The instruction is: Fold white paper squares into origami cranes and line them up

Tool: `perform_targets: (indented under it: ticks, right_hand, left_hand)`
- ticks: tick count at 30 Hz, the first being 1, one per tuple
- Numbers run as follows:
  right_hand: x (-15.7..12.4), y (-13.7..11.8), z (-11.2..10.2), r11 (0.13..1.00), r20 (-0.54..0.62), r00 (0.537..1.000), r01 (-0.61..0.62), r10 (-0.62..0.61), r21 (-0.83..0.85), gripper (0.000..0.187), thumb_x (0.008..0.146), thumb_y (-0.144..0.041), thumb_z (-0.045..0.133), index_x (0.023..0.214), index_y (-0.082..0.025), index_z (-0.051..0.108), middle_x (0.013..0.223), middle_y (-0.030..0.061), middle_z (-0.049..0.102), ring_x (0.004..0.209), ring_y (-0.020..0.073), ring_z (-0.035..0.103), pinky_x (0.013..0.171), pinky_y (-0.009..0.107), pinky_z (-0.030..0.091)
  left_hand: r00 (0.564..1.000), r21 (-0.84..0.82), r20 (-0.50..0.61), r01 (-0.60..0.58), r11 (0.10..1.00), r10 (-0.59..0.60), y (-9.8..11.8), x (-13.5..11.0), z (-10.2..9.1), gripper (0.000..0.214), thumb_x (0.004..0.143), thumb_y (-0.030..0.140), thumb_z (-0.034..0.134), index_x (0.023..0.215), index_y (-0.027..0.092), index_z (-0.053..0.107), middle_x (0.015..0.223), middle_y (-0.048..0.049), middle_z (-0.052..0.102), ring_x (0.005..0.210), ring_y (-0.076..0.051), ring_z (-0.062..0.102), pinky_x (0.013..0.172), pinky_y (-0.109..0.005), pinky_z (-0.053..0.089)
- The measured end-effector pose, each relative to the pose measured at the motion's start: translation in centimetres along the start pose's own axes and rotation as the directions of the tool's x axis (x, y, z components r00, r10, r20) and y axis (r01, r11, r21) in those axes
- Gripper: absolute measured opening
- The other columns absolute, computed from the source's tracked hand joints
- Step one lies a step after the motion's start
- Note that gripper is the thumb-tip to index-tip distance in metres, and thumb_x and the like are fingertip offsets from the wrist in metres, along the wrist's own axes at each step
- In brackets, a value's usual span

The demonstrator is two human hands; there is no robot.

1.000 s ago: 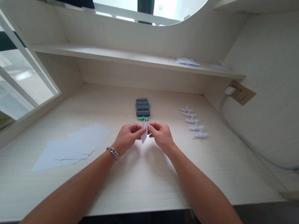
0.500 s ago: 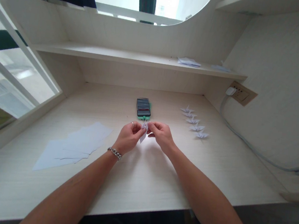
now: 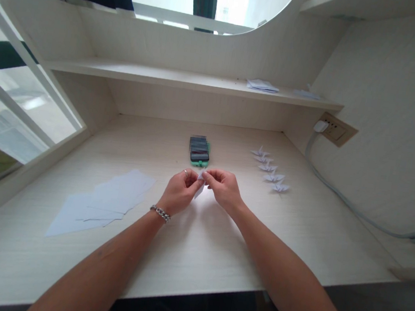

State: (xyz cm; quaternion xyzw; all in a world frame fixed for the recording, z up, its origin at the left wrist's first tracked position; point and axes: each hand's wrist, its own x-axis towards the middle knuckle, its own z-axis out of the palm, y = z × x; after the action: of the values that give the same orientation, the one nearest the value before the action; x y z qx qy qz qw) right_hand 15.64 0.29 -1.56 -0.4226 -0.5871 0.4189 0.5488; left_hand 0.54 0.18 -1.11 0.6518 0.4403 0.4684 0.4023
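Note:
Between my two hands is a small piece of folded white paper, narrow and pointed at its lower end. My left hand, with a ring and a chain bracelet, pinches it from the left. From the right, my right hand has thumb and index finger closed on its upper part. The fingers hide much of the folds. Just beyond the hands lies a phone in a green case. To the right, several folded paper cranes stand in a slanting row.
Loose white paper sheets overlap on the desk at left. Folded papers rest on the shelf above. A grey cable runs along the right wall from a plug in the socket.
My right thumb and index finger have shifted slightly left, closer to the left fingers, over the upper part of the folded paper. The rest looks the same.

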Motion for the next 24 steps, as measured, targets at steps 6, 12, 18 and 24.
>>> perform_targets:
  ticks: [6,12,18,24]
  right_hand:
    - [-0.25,-0.47,0.09,0.991,-0.020,0.997,0.066,-0.068,-0.113,0.024,0.083,-0.037,0.059,0.075,-0.016,0.067,0.071,0.0028,0.064,0.066,0.0144,0.054,0.061,0.025,0.043]
    - [-0.19,-0.62,0.16,0.983,-0.046,0.995,0.076,-0.085,-0.166,0.022,0.083,-0.035,0.059,0.073,-0.016,0.065,0.068,0.0019,0.062,0.064,0.0140,0.053,0.060,0.025,0.041]
    - [-0.32,-0.68,0.39,0.986,-0.085,0.993,0.070,-0.083,-0.148,0.019,0.081,-0.033,0.060,0.075,-0.017,0.065,0.068,0.0016,0.063,0.063,0.0142,0.053,0.059,0.026,0.042]
    - [-0.17,-0.65,0.31,0.999,-0.100,0.994,0.034,-0.034,-0.005,0.020,0.076,-0.036,0.067,0.076,-0.016,0.067,0.070,0.0027,0.064,0.065,0.0149,0.056,0.062,0.027,0.046]
  left_hand:
    - [1.000,-0.046,0.018,0.012,0.999,-0.011,0.31,-0.04,0.14,0.027,0.075,0.039,0.070,0.068,0.017,0.055,0.059,0.0023,0.057,0.053,-0.010,0.051,0.048,-0.022,0.037]
    - [0.998,-0.134,0.038,0.055,0.989,-0.051,0.13,0.11,0.28,0.026,0.072,0.037,0.072,0.073,0.015,0.059,0.064,-0.0001,0.061,0.058,-0.011,0.056,0.054,-0.022,0.042]
    - [0.998,-0.181,0.040,0.047,0.982,-0.040,0.29,0.05,0.23,0.028,0.072,0.039,0.074,0.072,0.014,0.061,0.065,-0.0005,0.062,0.058,-0.011,0.055,0.055,-0.022,0.043]
    - [0.998,-0.174,0.050,0.048,0.984,-0.039,0.63,-0.02,0.16,0.028,0.071,0.038,0.074,0.069,0.014,0.059,0.061,0.0015,0.057,0.055,-0.009,0.050,0.052,-0.021,0.039]
